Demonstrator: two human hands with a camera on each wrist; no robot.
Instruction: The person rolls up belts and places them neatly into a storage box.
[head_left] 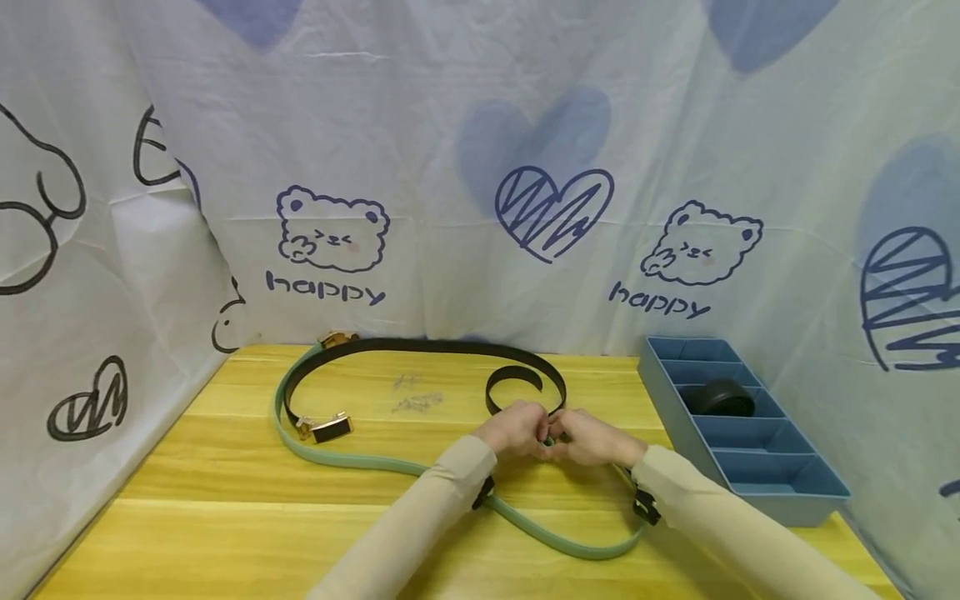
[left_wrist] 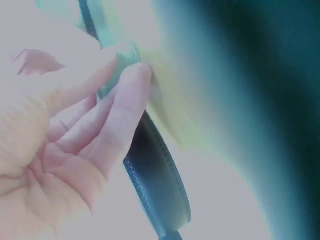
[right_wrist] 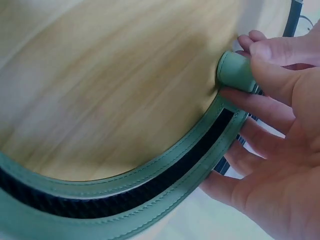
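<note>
A green belt (head_left: 352, 460) with stitched edges loops across the table in the head view. My left hand (head_left: 513, 429) and right hand (head_left: 596, 437) meet near the middle right, both pinching its small curled end (right_wrist: 235, 72). A dark ridged strip (right_wrist: 165, 187) runs along the belt's face in the right wrist view. Behind the hands lies a black belt (head_left: 450, 346), its loose end coiled. Its gold-and-black buckle (head_left: 332, 428) rests at the left. In the left wrist view, thumb and fingertips pinch the green strap (left_wrist: 125, 57), with black belt (left_wrist: 152, 170) showing beyond.
A blue-grey divided box (head_left: 675, 433) stands at the right of the wooden table (head_left: 225, 517); a black rolled item (head_left: 723, 397) sits in one compartment. Another gold buckle (head_left: 339, 338) lies at the back left. Printed white cloth (head_left: 442, 275) hangs behind and at the sides.
</note>
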